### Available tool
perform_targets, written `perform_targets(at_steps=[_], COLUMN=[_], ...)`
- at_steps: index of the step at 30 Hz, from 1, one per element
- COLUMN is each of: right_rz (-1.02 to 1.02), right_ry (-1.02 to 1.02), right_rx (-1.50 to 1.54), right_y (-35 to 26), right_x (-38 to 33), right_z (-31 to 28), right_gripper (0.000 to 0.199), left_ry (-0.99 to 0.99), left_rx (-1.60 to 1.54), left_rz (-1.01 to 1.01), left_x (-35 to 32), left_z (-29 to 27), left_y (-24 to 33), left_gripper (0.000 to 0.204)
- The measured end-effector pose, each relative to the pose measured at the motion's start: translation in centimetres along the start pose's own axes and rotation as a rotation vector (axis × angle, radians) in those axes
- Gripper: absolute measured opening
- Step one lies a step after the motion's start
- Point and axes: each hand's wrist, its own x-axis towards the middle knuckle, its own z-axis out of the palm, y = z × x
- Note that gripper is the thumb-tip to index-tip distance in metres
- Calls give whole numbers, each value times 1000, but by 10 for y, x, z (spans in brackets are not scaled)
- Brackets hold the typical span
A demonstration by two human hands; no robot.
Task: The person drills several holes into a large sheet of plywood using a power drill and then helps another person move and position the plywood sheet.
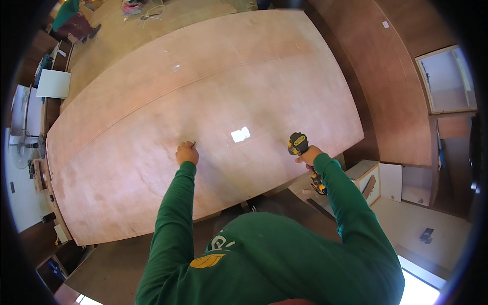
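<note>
Left hand (186, 153) is pinched narrow around a small dark screw (193, 144) poking out just past the fingertips, tip down on the big plywood sheet (152, 127). Right hand (308, 156) is wrapped tight round the grip of a yellow-black cordless drill (299, 144), well off to the right of the screw fingers, near the sheet's edge

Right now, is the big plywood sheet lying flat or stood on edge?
Lying flat: the plywood sheet shows its broad face upward, and the left hand presses down onto it.
</note>
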Motion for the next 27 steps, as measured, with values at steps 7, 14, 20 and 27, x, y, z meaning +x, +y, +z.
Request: perform_targets(at_steps=[7,14,20,27], right_rz=[40,4,17,72], right_ry=[56,88,96,113], right_rx=[-21,-128,-90,97], right_y=[-1,-7,2,-14], right_x=[14,-2,-1,-27], right_z=[5,6,14,17], right_gripper=[34,37,34,26], left_ry=[-39,-56,-56,-57], left_rx=[36,-178,-227,-300], left_rz=[9,-70,-128,-119], left_x=[7,9,12,13], left_z=[2,8,12,14], left_y=[-7,-12,-15,-21], left_gripper=[16,15,14,16])
